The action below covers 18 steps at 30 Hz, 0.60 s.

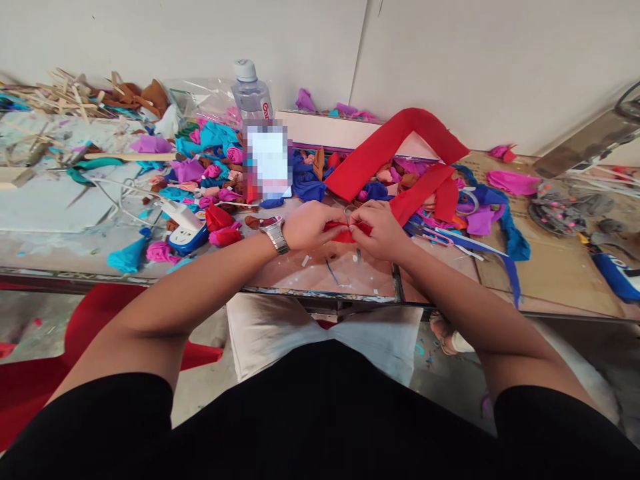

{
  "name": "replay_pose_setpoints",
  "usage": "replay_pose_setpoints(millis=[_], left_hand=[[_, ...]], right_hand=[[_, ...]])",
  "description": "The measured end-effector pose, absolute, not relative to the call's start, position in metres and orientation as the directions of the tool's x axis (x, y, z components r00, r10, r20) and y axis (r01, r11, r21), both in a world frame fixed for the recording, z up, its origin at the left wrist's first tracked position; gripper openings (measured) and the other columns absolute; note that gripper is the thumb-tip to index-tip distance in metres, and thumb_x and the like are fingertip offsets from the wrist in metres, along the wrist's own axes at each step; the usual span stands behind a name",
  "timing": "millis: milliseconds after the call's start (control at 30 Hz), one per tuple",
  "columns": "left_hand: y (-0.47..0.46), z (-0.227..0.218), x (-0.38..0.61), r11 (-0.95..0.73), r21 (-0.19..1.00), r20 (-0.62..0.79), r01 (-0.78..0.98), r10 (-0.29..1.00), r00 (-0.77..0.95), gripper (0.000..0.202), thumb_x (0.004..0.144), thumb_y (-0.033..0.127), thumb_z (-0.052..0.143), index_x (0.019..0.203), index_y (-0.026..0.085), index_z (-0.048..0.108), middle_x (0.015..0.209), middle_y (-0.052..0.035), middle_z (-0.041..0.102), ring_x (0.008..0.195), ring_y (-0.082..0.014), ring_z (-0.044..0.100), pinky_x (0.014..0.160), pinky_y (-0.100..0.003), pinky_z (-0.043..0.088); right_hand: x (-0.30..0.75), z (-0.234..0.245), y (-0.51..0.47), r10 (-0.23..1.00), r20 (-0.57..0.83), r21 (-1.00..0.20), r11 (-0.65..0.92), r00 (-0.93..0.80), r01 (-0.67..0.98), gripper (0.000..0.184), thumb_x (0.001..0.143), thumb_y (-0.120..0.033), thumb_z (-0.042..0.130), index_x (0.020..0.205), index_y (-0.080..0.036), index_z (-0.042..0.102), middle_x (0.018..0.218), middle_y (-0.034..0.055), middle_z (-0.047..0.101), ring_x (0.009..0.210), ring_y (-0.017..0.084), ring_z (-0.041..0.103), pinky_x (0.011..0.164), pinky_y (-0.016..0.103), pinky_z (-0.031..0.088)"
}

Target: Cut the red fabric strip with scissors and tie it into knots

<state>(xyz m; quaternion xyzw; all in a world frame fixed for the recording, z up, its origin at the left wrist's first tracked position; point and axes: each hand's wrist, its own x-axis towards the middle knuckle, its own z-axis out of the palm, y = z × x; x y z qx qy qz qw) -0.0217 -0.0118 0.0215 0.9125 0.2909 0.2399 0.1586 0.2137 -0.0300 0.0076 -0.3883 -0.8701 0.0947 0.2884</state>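
Both hands meet over the front of the workbench, pinching a red fabric strip (pixel 342 236) between fingertips and thumbs. My left hand (pixel 315 227), with a metal watch (pixel 276 237) on the wrist, is closed on the strip's left part. Close beside it, my right hand (pixel 379 230) grips the same strip, fingertips almost touching those of the left. Behind the hands, a long folded length of red fabric (pixel 400 137) arches over a heap of coloured cloth pieces (pixel 307 177). Part of the held strip is hidden by the fingers.
A plastic bottle (pixel 253 97) and a propped phone (pixel 270 160) stand behind my left hand. Left are a white charger on a power strip (pixel 187 237), green-handled pliers (pixel 93 170) and wooden sticks (pixel 75 97). Scissors (pixel 435 235) lie right, by cardboard (pixel 555 270). Red cloth (pixel 100 327) hangs below left.
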Motion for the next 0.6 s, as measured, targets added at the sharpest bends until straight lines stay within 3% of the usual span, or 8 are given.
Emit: replay_pose_setpoints(millis=[233, 367, 600], left_hand=[[-0.0117, 0.0220, -0.0222, -0.757, 0.504, 0.324, 0.416, 0.611, 0.722, 0.024, 0.096, 0.037, 0.065, 0.097, 0.018, 0.079, 0.081, -0.0018, 0.078, 0.063, -0.0128, 0.060, 0.064, -0.028, 0.038], [-0.0114, 0.0210, -0.0222, -0.753, 0.481, 0.317, 0.448, 0.626, 0.712, 0.022, 0.093, 0.036, 0.065, 0.091, 0.019, 0.078, 0.071, -0.0002, 0.072, 0.058, -0.0118, 0.054, 0.061, -0.028, 0.034], [-0.0115, 0.0231, -0.0234, -0.745, 0.439, 0.272, 0.502, 0.642, 0.716, 0.019, 0.089, 0.034, 0.067, 0.090, 0.020, 0.078, 0.070, -0.0006, 0.071, 0.061, -0.0137, 0.055, 0.062, -0.029, 0.032]], right_hand=[[0.2142, 0.0086, -0.0300, 0.728, 0.457, -0.426, 0.683, -0.511, 0.593, 0.008, 0.092, -0.028, 0.063, 0.087, -0.022, 0.067, 0.086, 0.0044, 0.075, 0.092, 0.027, 0.065, 0.093, 0.046, 0.037], [0.2138, 0.0083, -0.0304, 0.730, 0.456, -0.434, 0.682, -0.510, 0.588, 0.010, 0.093, -0.030, 0.063, 0.089, -0.022, 0.068, 0.086, 0.0048, 0.076, 0.093, 0.027, 0.065, 0.093, 0.046, 0.037], [0.2147, 0.0063, -0.0292, 0.725, 0.456, -0.432, 0.687, -0.515, 0.584, 0.009, 0.092, -0.030, 0.064, 0.089, -0.022, 0.069, 0.088, 0.0050, 0.077, 0.092, 0.027, 0.066, 0.092, 0.045, 0.037]])
